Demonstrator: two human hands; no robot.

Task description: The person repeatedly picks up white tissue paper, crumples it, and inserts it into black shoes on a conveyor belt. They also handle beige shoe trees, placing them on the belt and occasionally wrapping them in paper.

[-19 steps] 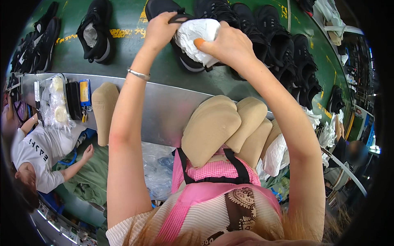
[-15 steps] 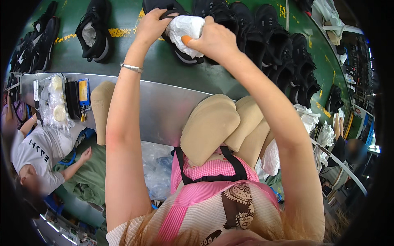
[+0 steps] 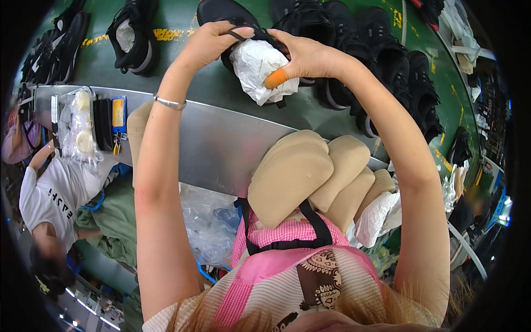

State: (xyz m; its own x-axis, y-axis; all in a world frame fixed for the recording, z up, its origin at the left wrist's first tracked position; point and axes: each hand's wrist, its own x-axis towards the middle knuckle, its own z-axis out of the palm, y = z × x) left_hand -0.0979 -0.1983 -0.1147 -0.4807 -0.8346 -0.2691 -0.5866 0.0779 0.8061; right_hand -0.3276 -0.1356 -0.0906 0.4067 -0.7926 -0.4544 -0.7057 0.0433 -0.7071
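Note:
Upper middle, a black shoe (image 3: pixel 228 11) lies with its toe away from me and a wad of crumpled white paper (image 3: pixel 257 69) bulging from its opening. My left hand (image 3: pixel 209 45) pinches the shoe's black upper at the collar, thumb beside the paper. My right hand (image 3: pixel 312 58) curls around the other side of the wad. Its thumb, wrapped in an orange finger cover (image 3: pixel 276 78), presses on the paper, while the fingertips reach the shoe's collar. The paper hides the inside of the shoe.
Black shoes (image 3: pixel 381 41) stand in rows on the green table (image 3: pixel 182 61), right and left. Beige foot-shaped forms (image 3: pixel 290 171) rest against its metal edge (image 3: pixel 215 149). A plastic tray (image 3: pixel 77 127) sits at left, near a person in a white shirt (image 3: pixel 58 193).
My right hand has shifted its hold, its fingers now over the shoe's collar and its orange-covered thumb lower on the paper. More of the paper wad shows. The whole view has shifted slightly.

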